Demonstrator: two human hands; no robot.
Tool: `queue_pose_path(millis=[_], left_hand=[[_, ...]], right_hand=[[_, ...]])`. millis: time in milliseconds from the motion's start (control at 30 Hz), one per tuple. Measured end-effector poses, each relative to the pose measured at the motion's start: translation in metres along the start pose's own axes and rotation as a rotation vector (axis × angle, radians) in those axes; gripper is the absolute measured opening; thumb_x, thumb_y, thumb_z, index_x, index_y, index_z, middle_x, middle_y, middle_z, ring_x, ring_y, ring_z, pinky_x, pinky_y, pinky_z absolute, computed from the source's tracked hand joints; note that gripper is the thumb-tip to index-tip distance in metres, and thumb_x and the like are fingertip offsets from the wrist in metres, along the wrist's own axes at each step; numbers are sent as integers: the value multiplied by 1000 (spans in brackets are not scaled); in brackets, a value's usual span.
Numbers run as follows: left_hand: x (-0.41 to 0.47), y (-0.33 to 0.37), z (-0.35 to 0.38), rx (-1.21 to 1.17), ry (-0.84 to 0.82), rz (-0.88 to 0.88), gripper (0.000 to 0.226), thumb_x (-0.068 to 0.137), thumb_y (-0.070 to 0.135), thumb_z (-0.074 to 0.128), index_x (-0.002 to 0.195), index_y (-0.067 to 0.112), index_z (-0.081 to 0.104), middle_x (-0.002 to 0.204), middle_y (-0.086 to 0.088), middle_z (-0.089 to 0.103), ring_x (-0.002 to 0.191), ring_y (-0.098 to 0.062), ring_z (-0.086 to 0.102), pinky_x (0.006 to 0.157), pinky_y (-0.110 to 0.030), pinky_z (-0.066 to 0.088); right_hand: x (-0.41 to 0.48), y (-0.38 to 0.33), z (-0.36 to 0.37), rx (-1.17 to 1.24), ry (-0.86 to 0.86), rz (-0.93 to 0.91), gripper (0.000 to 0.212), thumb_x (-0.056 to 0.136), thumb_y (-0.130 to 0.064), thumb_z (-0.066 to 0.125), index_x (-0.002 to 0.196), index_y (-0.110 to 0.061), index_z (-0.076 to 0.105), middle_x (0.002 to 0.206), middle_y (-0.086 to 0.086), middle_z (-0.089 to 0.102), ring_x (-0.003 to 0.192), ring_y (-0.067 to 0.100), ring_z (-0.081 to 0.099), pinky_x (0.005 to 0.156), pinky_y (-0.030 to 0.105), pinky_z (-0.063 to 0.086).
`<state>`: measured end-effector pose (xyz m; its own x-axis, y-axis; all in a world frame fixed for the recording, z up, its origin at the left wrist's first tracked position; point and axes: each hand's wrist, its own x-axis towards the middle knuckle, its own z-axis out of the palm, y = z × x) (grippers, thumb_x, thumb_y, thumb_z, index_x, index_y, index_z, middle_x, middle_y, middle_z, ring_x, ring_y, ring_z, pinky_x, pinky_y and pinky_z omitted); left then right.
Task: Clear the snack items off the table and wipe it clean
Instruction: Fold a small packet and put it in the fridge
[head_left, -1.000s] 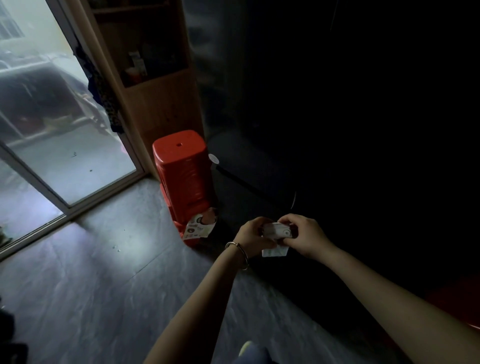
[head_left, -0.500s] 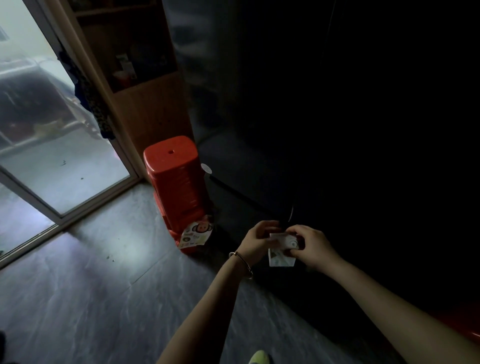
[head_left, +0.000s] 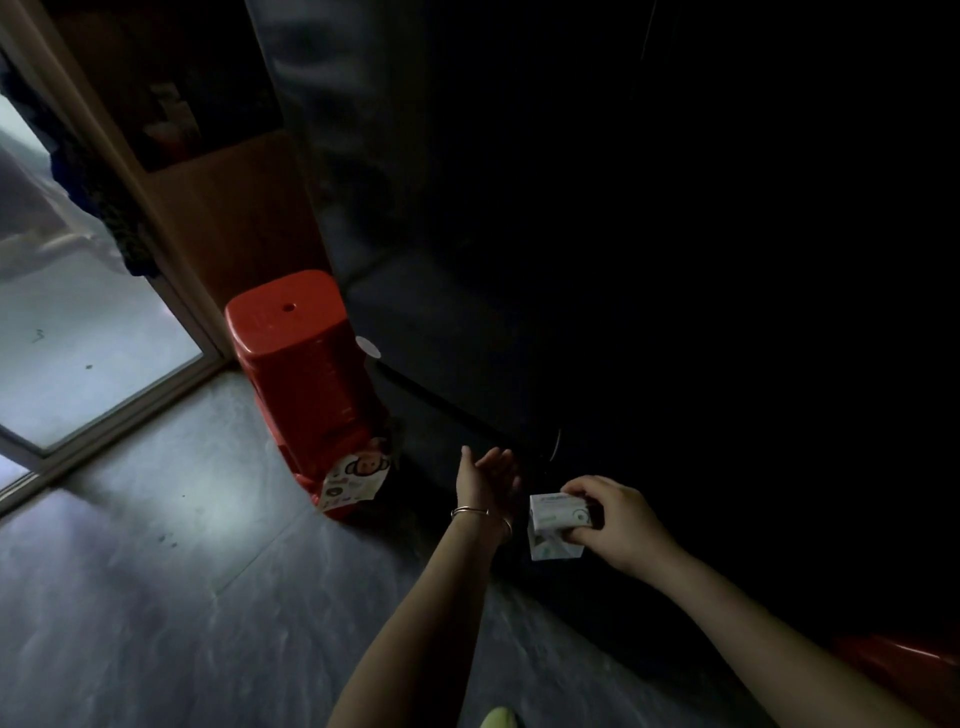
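Head view: right hand (head_left: 621, 527) fingers curled, grasping small white packet (head_left: 556, 514); left hand (head_left: 488, 475) just left of it, fingers spread, holding nothing. Red stool (head_left: 296, 364) far left; printed bag (head_left: 353, 480) against its base.

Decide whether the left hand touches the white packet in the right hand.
Apart. The head view shows a dark gap between the open left hand and the white packet; only the right hand grips it.
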<state>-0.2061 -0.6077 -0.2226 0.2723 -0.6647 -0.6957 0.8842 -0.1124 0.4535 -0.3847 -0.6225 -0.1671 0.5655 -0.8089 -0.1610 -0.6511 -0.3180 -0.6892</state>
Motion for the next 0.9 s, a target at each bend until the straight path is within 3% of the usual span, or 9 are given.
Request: queue_pose_path(millis=[200,533,733,900], left_hand=[[25,3,20,-89,22,-98,71,94,56,37,144,6,30,148,-12,37,139,-26,33,112,-40,28],[62,11,36,-140,-9,-173,71,94,48,42,150,10,17,156,-12,19,144,-25,21,116,-38,20],[77,11,38,-110,-40,-185,66,89,48,48,142,12,36,143,-8,45,132,-23,43,106,-34,29],[80,8,33,-117,-99,-168,67,85,53,55,137,11,45,132,-7,56,112,-20,57,97,-30,38]], right_hand=[[3,9,4,-13,-4,33,42,68,-16,78,106,-26,62,101,-15,57,91,-2,56,73,9,42],[22,8,11,-30,4,53,43,68,-14,78,108,-22,63,101,-14,57,92,0,56,75,9,43],[38,5,20,-9,28,83,44,67,-12,79,108,-21,63,99,-15,55,91,0,55,74,8,41],[42,5,20,-1,16,98,44,67,-12,79,107,-22,63,99,-14,56,91,-1,55,74,9,43]])
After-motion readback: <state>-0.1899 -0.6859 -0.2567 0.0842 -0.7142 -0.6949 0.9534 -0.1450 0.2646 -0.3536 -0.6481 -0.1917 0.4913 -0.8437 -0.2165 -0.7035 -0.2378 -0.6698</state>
